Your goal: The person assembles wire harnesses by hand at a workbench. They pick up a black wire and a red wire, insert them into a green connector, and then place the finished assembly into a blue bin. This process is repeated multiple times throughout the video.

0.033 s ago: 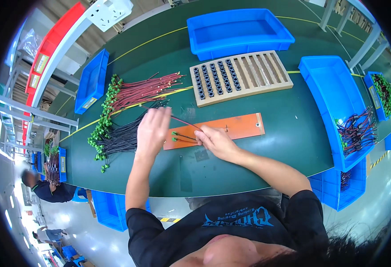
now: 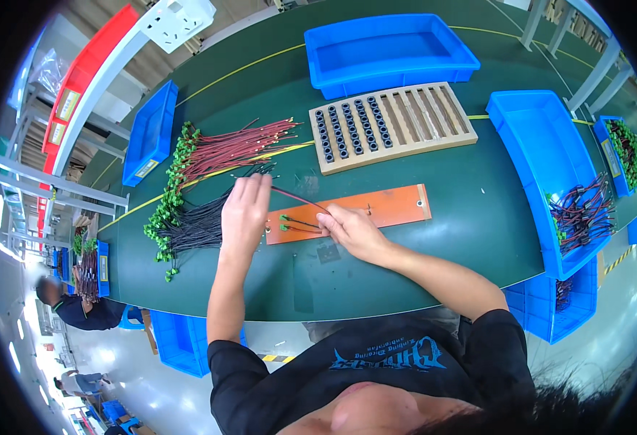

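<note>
Unmoved, both hands (image 2: 244,212) pinch red wire (image 2: 300,197).

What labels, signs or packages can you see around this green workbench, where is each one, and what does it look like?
Pale rectangular label: front wall of the shallow blue plastic bin at the table's far left.
Yellowish rectangular labels: on the long red bin on the upper-left rack.
No screens visible.

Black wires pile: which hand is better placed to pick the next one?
Probably left. The left hand lies beside the black wires; the right hand rests on the orange board.
</note>
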A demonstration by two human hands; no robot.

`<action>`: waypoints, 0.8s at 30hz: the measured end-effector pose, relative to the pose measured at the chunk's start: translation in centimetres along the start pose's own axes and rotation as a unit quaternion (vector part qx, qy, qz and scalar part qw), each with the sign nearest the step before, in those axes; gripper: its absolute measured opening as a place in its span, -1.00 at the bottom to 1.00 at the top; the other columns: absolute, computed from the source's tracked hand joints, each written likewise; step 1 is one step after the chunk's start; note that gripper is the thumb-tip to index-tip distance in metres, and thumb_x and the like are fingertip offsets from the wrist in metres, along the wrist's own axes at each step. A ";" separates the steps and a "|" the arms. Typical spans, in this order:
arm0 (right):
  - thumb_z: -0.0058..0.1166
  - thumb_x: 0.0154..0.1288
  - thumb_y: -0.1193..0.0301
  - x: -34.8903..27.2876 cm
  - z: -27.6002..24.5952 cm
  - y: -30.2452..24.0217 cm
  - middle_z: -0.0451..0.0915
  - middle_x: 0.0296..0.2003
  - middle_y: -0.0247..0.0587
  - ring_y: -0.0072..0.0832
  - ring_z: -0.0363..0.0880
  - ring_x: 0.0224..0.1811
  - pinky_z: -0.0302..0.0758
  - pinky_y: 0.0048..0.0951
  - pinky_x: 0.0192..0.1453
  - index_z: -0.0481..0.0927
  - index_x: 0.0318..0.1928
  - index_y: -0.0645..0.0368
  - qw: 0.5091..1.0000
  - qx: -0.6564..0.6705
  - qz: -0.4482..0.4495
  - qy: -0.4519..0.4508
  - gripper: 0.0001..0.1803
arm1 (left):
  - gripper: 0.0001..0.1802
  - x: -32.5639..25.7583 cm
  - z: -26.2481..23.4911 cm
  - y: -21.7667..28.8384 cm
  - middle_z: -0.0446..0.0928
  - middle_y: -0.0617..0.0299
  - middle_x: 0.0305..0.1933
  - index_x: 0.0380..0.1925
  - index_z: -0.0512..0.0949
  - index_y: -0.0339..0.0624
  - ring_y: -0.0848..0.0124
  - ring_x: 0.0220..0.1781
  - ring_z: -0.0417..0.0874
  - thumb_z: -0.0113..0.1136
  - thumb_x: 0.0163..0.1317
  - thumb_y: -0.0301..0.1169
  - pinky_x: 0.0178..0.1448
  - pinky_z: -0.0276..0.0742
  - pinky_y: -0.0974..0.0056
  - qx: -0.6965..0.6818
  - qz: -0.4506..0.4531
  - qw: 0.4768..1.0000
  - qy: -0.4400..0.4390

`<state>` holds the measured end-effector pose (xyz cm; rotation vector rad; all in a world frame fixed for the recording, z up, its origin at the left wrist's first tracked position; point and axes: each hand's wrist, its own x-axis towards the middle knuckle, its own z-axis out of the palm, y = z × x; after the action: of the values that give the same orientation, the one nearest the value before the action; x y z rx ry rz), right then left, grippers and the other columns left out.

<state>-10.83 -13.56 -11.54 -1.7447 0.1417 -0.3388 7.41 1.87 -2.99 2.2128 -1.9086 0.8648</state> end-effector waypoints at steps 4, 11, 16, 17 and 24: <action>0.09 0.57 0.37 -0.7 0.0 0.6 0.69 -0.20 0.00 -0.10 0.73 -0.23 0.61 -0.13 -0.14 0.55 -0.06 0.29 0.980 -0.068 -0.174 0.061 -0.80 | -0.65 -0.6 1.8 1.8 0.60 0.00 0.01 -0.04 0.68 -0.35 0.21 -0.01 0.71 0.23 0.16 -0.76 -0.04 0.74 0.21 -0.232 -0.175 0.951 0.106; 0.22 0.45 0.48 -1.3 -0.2 1.0 0.66 -0.15 -0.04 -0.10 0.72 -0.21 0.65 -0.16 -0.11 0.57 0.09 0.27 0.996 -0.014 -0.091 -0.006 -0.73 | -0.77 -1.3 5.7 9.3 0.68 0.03 0.01 -0.07 0.74 -0.32 0.33 0.00 0.74 0.27 0.33 -0.73 0.06 0.76 0.30 -0.606 -0.291 0.723 0.163; 0.39 0.29 0.31 -1.5 -1.2 -0.8 0.63 -0.24 -0.20 -0.22 0.63 -0.13 0.61 -0.22 -0.09 0.66 -0.05 0.18 0.933 -0.256 -0.250 0.029 -0.69 | -0.85 -2.2 8.0 10.5 0.64 0.10 -0.05 -0.11 0.67 -0.36 0.29 0.02 0.79 0.26 0.36 -0.71 0.09 0.76 0.29 -0.670 -0.325 0.651 0.148; 0.41 0.27 0.28 -1.4 -1.9 -2.1 0.63 -0.27 -0.23 -0.25 0.61 -0.10 0.59 -0.23 -0.08 0.67 -0.08 0.16 0.904 -0.324 -0.279 0.021 -0.69 | -0.86 -2.3 8.0 10.6 0.64 0.10 -0.05 -0.11 0.67 -0.37 0.30 0.02 0.79 0.26 0.36 -0.70 0.09 0.76 0.30 -0.679 -0.338 0.634 0.152; 0.27 0.41 0.32 -0.5 -6.6 0.1 0.63 -0.30 -0.22 -0.25 0.54 -0.18 0.44 -0.22 0.00 0.72 0.00 0.19 0.952 -0.283 -0.094 0.071 -0.74 | -0.91 -1.6 8.7 10.9 0.59 0.15 -0.04 -0.13 0.63 -0.40 0.36 -0.05 0.79 0.21 0.41 -0.69 0.07 0.79 0.33 -0.702 -0.367 0.582 0.184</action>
<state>-13.31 -19.61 -10.58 -2.3089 0.1892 -0.6088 0.24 -2.68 -14.16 1.2359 -0.6298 -0.3445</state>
